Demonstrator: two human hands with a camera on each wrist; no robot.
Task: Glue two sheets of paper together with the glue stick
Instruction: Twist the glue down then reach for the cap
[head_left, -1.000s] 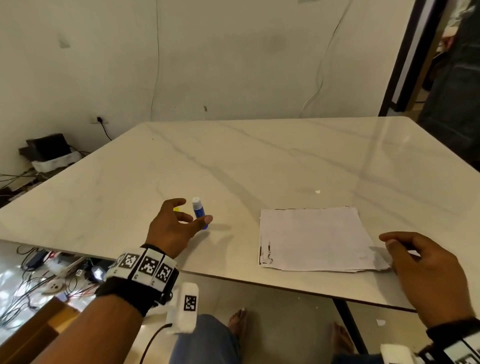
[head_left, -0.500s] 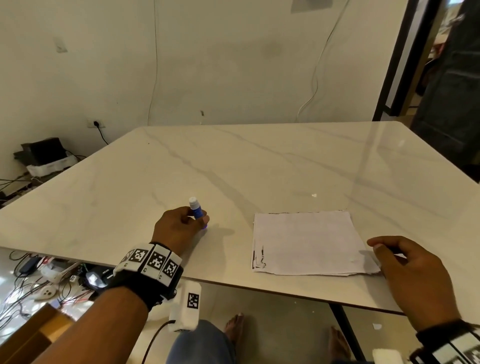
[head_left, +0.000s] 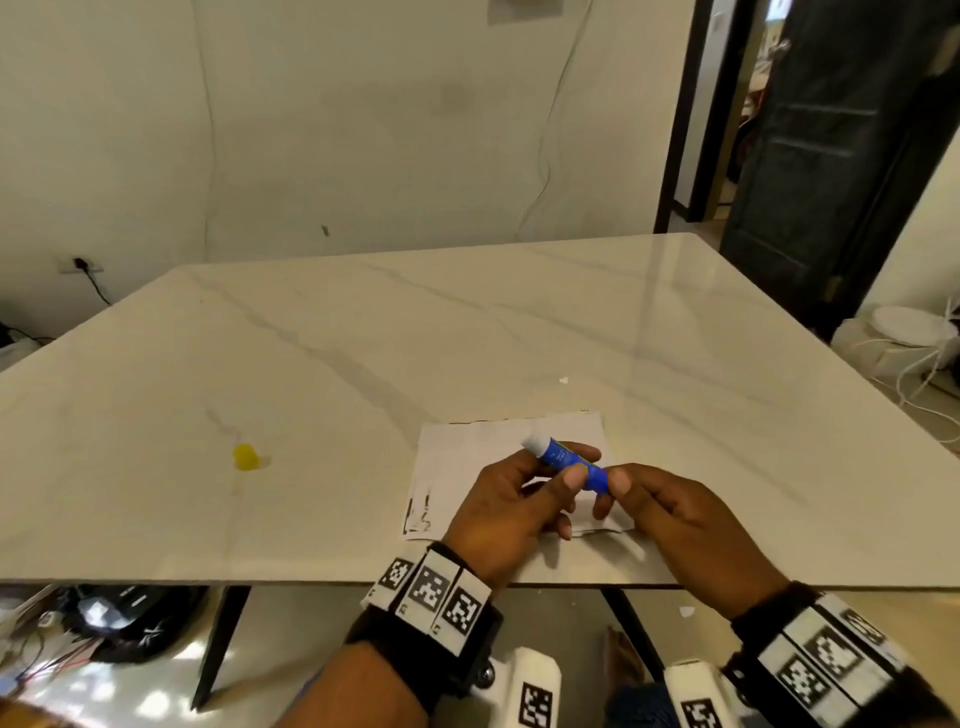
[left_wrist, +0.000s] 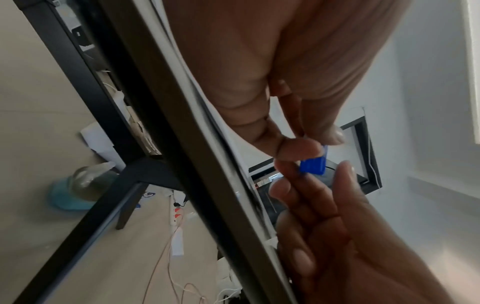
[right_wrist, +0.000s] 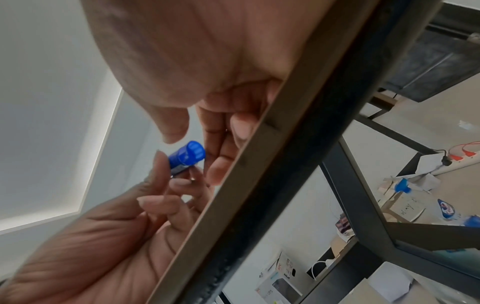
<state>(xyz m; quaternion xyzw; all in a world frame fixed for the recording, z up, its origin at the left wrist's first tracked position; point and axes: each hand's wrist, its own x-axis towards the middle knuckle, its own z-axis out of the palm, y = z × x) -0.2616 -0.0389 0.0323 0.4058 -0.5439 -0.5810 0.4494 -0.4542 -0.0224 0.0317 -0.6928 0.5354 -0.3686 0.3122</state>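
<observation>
Above the sheets of paper (head_left: 483, 457) near the front edge of the marble table (head_left: 311, 364), both hands hold a blue glue stick (head_left: 569, 462) tilted, its white tip up and to the left. Left hand (head_left: 511, 512) pinches the barrel between thumb and fingers, while right hand (head_left: 670, 512) pinches its lower end. Well to the left, a yellow cap (head_left: 245, 457) lies on the table.

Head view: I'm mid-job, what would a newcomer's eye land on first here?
First, the blue glue stick, white tip bared, gripped by the left hand and pinched at its base by the right hand above the paper sheets near the table's front edge. Next, the yellow cap lying alone, far left.
</observation>
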